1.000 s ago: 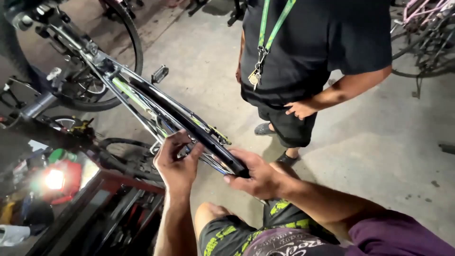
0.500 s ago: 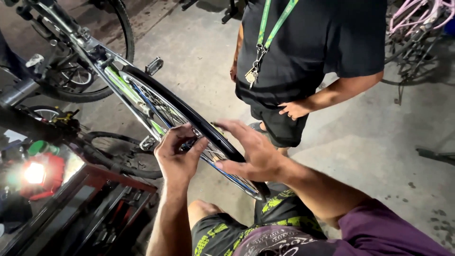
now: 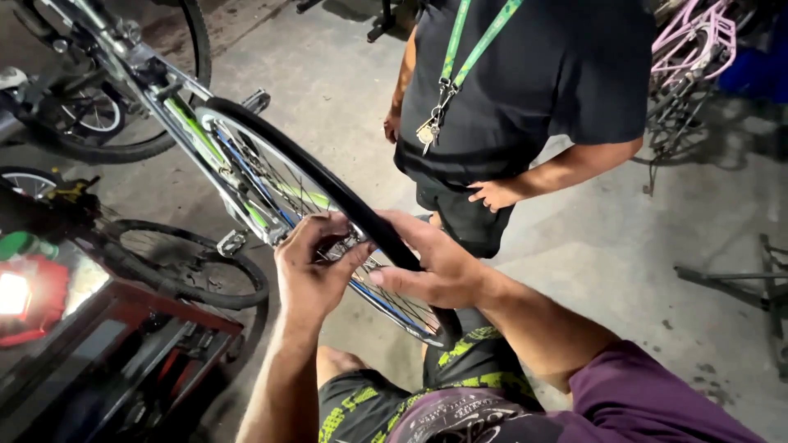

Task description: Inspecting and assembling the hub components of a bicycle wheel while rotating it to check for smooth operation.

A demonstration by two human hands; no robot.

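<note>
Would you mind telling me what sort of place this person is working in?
Most likely a bicycle repair shop: both hands work on a mounted bicycle wheel, a loose wheel lies on the concrete floor, and a pink bicycle stands behind the bystander.

wheel (image 3: 271, 176): silver rim with thin spokes, mounted in a green and silver bike frame, slanting from far left to near centre
tyre (image 3: 328, 190): black, narrow, along the rim's right edge

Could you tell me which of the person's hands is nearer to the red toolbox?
Left. The left hand works at the wheel hub just right of the red toolbox; the right hand grips the tyre farther away.
</note>
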